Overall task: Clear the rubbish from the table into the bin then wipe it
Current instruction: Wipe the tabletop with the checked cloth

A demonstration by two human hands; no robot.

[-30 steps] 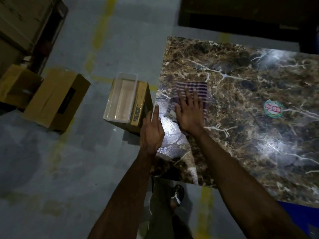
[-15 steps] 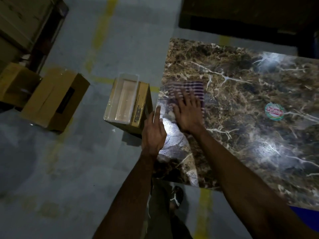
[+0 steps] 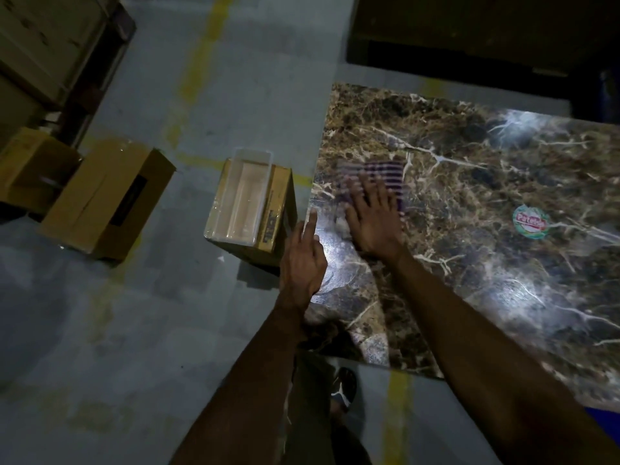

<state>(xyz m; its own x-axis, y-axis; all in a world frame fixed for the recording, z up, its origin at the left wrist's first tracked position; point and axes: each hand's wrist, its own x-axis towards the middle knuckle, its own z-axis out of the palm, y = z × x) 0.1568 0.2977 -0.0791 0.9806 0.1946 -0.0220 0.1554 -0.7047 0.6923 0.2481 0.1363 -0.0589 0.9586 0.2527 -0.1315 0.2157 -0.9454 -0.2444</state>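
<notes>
While the brown marble-patterned table (image 3: 469, 203) takes up the whole stretch beyond and to the right of the right hand (image 3: 374, 223), we're plainly in the wiping step, that hand spread flat, fingers straight, pressing the purple-and-white striped cloth (image 3: 385, 172) onto the top near its left edge. Just left of it the left hand (image 3: 303, 260) rests loose and holding nothing at the table's edge, with the open cardboard bin box (image 3: 250, 213) on the floor beyond. Next calls for reaching right to the round green-and-red sticker (image 3: 531, 222), still on the top, though motion blur smears cloth and fingertips, and the table's right end is cut off.
</notes>
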